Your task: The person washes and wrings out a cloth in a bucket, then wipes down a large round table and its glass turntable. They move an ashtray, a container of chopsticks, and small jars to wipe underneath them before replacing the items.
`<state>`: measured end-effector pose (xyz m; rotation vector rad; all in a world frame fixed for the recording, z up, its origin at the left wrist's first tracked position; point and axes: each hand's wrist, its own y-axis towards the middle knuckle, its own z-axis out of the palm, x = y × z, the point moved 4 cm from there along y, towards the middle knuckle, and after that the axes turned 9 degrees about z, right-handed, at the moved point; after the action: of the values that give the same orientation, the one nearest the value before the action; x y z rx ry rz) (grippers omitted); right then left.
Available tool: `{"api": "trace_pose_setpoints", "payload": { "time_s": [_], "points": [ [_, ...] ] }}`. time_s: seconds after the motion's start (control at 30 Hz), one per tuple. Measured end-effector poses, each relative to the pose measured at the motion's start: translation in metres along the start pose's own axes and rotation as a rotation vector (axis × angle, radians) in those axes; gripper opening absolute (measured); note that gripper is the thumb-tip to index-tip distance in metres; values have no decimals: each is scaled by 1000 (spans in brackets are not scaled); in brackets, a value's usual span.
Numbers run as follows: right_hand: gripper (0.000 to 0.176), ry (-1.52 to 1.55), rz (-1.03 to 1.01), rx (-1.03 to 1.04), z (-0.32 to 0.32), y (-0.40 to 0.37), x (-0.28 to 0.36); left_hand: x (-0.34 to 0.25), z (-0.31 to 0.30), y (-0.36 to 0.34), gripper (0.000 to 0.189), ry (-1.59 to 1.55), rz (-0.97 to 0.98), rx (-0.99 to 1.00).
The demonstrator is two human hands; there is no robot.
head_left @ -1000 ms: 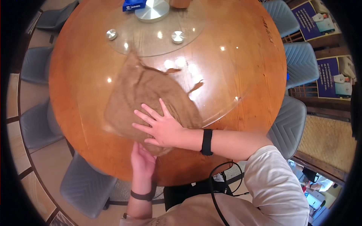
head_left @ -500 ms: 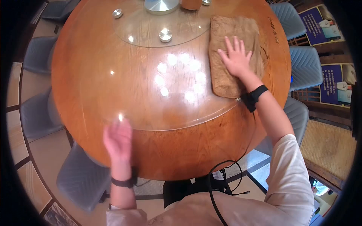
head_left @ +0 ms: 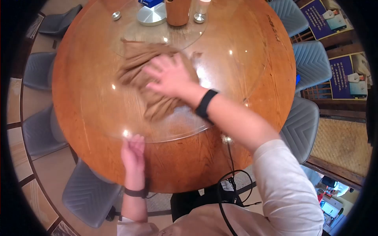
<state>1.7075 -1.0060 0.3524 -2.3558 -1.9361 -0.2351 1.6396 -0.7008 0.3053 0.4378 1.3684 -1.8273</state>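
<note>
My right hand [head_left: 169,76] presses flat on a brown cloth [head_left: 159,108], fingers spread and a little blurred by motion. The cloth is bunched into folds and lies on the clear glass turntable [head_left: 98,106] of a round wooden table [head_left: 189,165]. Beside the near rim of the glass, my left hand [head_left: 134,153] hovers with loosely bent fingers and nothing in it. Each wrist wears a black band.
Toward the back of the glass stand a brown container [head_left: 178,13], a silver disc [head_left: 151,15] with a blue box [head_left: 151,3] on it, and small metal knobs [head_left: 199,17]. Grey chairs [head_left: 301,122] surround the table. A black cable [head_left: 220,196] hangs by my body.
My right hand has swept left across the glass with the cloth, which went from flat to bunched. My left hand has shifted slightly right and down. The view has tilted a little.
</note>
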Motion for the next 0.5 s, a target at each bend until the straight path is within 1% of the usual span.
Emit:
{"api": "trace_pose_setpoints", "payload": {
  "time_s": [0.03,0.07,0.13,0.17,0.2,0.23,0.27,0.3,0.33,0.37,0.4,0.43,0.47,0.5],
  "points": [
    [66,-35,80,-43,-11,0,-36,-12,-12,16,36,15,13,-13],
    [65,-48,163,-20,-25,-2,-74,-24,-27,30,36,31,22,-32],
    [68,-139,387,2,-36,-13,-151,-47,-50,60,36,-23,35,-1],
    [69,-166,499,18,-42,-22,-179,-54,-55,70,37,-47,46,11],
    [72,-162,566,13,-47,-33,-197,-63,-49,64,36,-91,61,-46],
    [73,-161,577,6,-42,-37,-195,-75,-33,50,36,-137,77,-100],
    [74,-159,590,-1,-39,-47,-189,-78,-20,37,36,-183,94,-152],
    [74,-173,535,-10,-35,-52,-166,-68,-15,22,35,-203,31,-73],
    [75,-188,483,-22,-29,-57,-132,-47,-21,13,34,-282,-71,105],
    [74,-147,366,26,-24,-66,-93,-28,-5,-12,37,-261,-137,108],
    [74,-106,251,69,-21,-78,-52,-10,8,-36,40,-176,-228,133],
    [74,-25,97,42,-20,-91,-13,6,20,-55,43,-150,-297,175],
    [73,86,-21,60,-8,-106,22,22,25,-66,44,-141,-332,193],
    [72,101,-121,99,-7,-120,53,33,31,-72,43,-173,-313,207]
  ]
}}
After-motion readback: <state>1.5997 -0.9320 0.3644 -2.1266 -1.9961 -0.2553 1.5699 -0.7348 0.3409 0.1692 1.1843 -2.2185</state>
